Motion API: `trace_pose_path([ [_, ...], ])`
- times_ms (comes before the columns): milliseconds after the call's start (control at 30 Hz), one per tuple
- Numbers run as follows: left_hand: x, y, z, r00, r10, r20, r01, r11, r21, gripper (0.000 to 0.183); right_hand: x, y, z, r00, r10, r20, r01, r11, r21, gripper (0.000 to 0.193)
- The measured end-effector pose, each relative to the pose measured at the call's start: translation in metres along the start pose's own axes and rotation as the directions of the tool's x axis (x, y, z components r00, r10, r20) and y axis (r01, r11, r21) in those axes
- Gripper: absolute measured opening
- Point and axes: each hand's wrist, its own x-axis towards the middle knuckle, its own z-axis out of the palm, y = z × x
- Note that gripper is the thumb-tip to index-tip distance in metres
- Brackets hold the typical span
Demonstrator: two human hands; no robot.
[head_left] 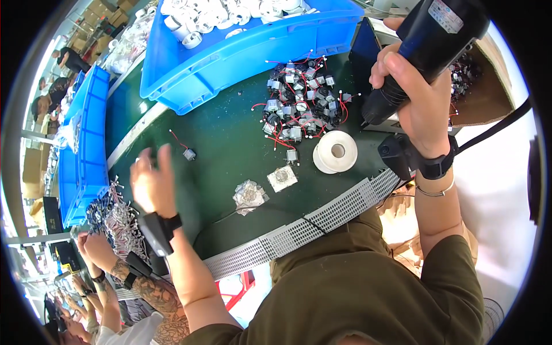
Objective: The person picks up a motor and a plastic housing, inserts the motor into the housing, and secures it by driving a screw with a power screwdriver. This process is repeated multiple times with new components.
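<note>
Your right hand (422,95) is wrapped round a black handheld power tool (422,54) at the far right, its narrow tip slanting down toward the near left; your left hand (152,183) is over the left part of the green counter (224,138), blurred, with thumb and fingers apart and nothing visible in its grasp; just beyond it to the right, a small grey motor (189,154) with a red wire lies by itself on the counter; to the far right of that you have a heap of similar motors (299,103) with red wires, and just on its near side a white round piece (325,158) with a hole in its middle; nearer you, left of that piece, sit a small whitish square block (282,179) and a crumpled silvery lump (249,196), close together; a blue bin (241,69) of white parts (207,16) stands at the far side; a grey perforated strip (276,245) runs along your near edge; at the left, a co-worker's hand (99,251) is beside a tangle of wires (122,225)
</note>
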Motion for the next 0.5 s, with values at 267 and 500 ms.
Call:
trace_pose_path([
  [267, 0.006, 0.055, 0.009, 0.886, 0.1, 0.453, 0.4, 0.327, -0.856, 0.027, -0.01, 0.011, 0.01, 0.787, -0.586, -0.195, 0.477, 0.777, -0.41, 0.055],
  [500, 0.027, 0.155, -0.054, 0.747, 0.646, -0.158, -0.439, 0.299, -0.847, 0.048, -0.026, 0.015, 0.035, 0.865, 0.336, 0.374, -0.382, 0.923, 0.053, 0.03],
])
